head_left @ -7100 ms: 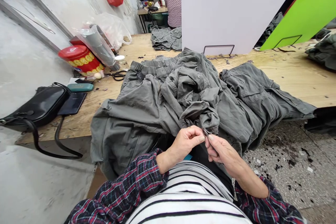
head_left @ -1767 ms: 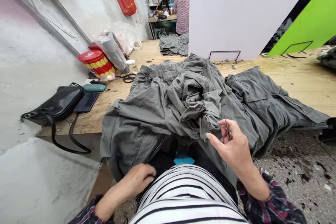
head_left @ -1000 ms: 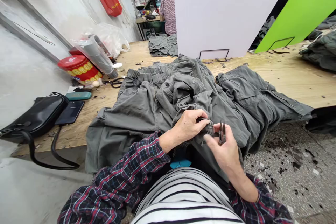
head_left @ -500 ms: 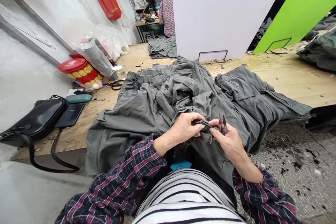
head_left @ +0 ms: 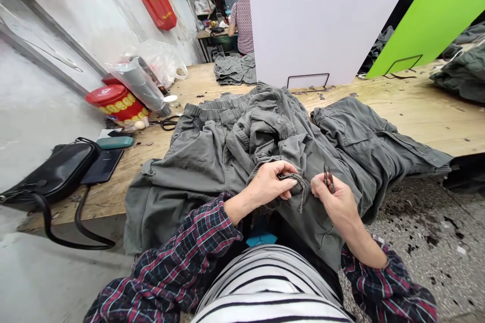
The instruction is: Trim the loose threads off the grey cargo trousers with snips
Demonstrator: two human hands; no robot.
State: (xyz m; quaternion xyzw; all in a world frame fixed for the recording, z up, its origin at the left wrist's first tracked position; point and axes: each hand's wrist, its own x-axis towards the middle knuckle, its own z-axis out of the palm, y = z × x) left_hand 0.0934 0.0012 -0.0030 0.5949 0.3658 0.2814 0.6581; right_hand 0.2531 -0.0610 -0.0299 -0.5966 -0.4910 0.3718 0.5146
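While left hand [head_left: 267,184] curls fingers shut on grey trouser cuff [head_left: 293,181], right hand [head_left: 335,204] pinches thread snips [head_left: 329,178] between fingertips

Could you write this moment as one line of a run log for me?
left hand: pinches hem of grey-green cotton cargo trousers | right hand: holds small dark metal thread snips | beneath: pale plywood workbench

The right hand [head_left: 336,207] hides most of the small snips [head_left: 329,178].
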